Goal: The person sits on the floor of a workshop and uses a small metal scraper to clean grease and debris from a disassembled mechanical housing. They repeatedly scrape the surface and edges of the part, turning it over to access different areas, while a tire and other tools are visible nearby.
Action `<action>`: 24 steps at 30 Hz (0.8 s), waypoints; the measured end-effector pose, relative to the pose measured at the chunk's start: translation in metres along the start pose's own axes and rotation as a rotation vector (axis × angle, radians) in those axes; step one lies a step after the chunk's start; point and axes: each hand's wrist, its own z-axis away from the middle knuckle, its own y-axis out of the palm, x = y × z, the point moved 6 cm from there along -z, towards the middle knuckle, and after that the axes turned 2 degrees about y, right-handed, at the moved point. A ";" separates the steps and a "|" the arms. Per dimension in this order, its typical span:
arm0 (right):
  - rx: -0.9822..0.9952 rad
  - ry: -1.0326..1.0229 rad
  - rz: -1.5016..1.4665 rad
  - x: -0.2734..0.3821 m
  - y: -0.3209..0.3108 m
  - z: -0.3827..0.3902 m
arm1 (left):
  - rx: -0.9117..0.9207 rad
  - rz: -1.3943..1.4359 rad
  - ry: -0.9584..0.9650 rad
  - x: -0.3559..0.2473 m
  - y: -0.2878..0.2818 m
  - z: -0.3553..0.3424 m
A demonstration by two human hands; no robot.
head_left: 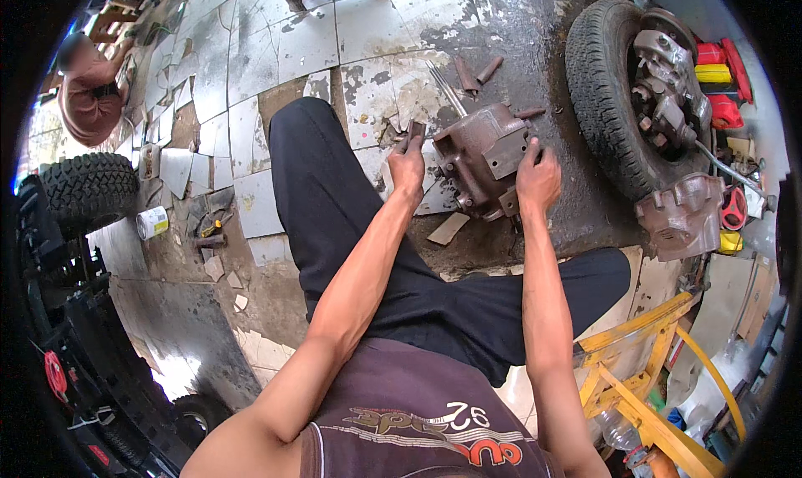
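Note:
Between my knees on the floor sits a brown, greasy cast-metal housing [472, 139], with a flat rectangular plate [507, 153] on its upper right face. My left hand [407, 167], left of the housing, is closed on a small dark rectangular block [416, 129]. At the plate's right edge, my right hand [539, 180] has its fingers bent and pressed against the metal; their exact grip is partly hidden. Thin metal rods [447, 89] lean by the housing's far side. Beyond it lie dark tube-like pieces [489, 69] on the stained floor.
A tyre [603, 98] with metal parts on it lies to the right, near another casting [681, 217] and a yellow metal frame [639, 378]. Broken tiles [175, 170] and a white can [152, 223] are left. A person [90, 102] sits far left, beyond a vehicle's tyre [88, 192].

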 end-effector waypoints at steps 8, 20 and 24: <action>-0.096 -0.022 -0.019 -0.008 -0.007 0.005 | 0.106 0.022 0.168 -0.001 0.033 0.021; -0.142 -0.011 -0.028 -0.004 -0.007 0.005 | 0.160 0.179 0.026 0.012 0.035 0.009; -0.117 -0.006 -0.020 -0.007 -0.002 -0.001 | 0.128 0.061 0.087 0.018 0.036 -0.001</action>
